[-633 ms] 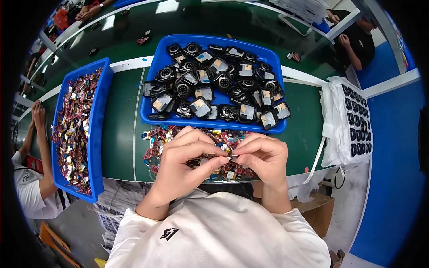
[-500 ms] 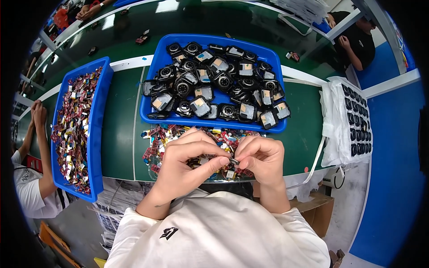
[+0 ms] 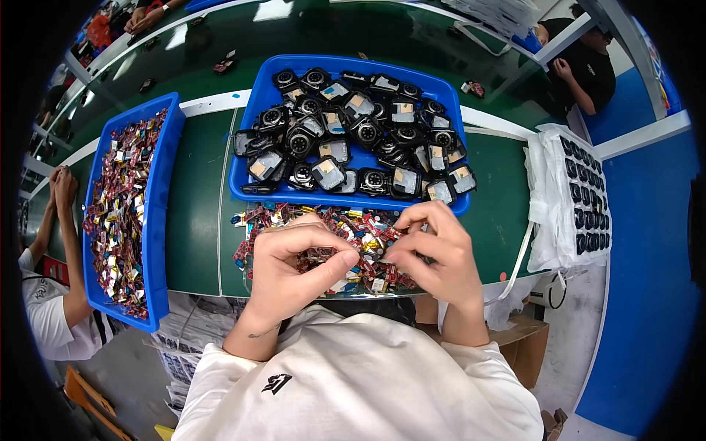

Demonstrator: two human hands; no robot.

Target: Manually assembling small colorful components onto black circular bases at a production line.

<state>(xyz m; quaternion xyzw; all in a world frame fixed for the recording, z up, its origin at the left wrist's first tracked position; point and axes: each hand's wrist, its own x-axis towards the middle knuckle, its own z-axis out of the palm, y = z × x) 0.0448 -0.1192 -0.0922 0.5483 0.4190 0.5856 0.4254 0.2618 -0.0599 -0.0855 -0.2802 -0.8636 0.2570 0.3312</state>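
Along the near edge of the bench (image 3: 195,235), a pile of small red parts (image 3: 368,229) lies beneath both hands. The left hand (image 3: 290,268) brings thumb and forefinger tips together; the right hand (image 3: 439,257) curls its fingers loosely just beside. Whether either grip has hold of anything, I cannot tell. Behind the pile, a blue tray (image 3: 346,201) full of black watch cases (image 3: 366,132) overlaps the bench's far edge.

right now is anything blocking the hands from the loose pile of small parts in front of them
Nothing visible stands in the way. The left hand and right hand are over the pile of small parts, which shows between them. The blue bin of black cases lies beyond the pile, not between.
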